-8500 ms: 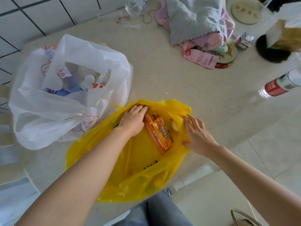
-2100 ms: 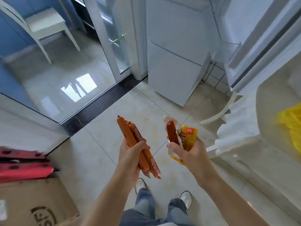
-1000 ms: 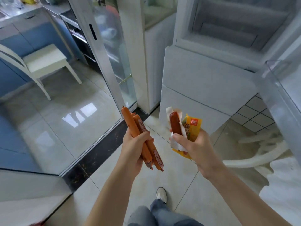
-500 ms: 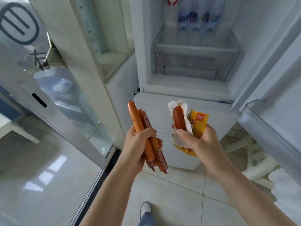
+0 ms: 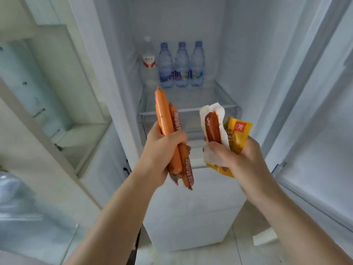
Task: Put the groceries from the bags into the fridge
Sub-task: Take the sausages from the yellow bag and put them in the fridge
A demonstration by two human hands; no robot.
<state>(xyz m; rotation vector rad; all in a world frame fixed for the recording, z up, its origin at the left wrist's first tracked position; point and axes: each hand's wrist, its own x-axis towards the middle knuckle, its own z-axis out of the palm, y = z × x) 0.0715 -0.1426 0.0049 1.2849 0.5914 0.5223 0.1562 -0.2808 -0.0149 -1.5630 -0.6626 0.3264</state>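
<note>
I stand facing the open fridge (image 5: 183,25). My left hand (image 5: 162,152) grips a bundle of long orange sausage sticks (image 5: 166,115), held upright. My right hand (image 5: 238,161) grips two sausage packs together: a clear-white pack with a dark red sausage (image 5: 212,127) in front and a yellow pack (image 5: 237,133) behind it. Both hands are raised in front of the glass shelf (image 5: 189,109), just outside the fridge. The grocery bags are out of view.
Several water bottles (image 5: 180,66) stand in a row at the back of the shelf. A transparent drawer sits beneath the shelf. The open fridge door (image 5: 321,131) stands at the right. Closed lower fridge drawers (image 5: 191,217) are below my hands. A cabinet with a glass door is on the left.
My view has tilted up from the lower fridge to the shelf with bottles. Both hands have risen toward the shelf, keeping their hold on the sausages.
</note>
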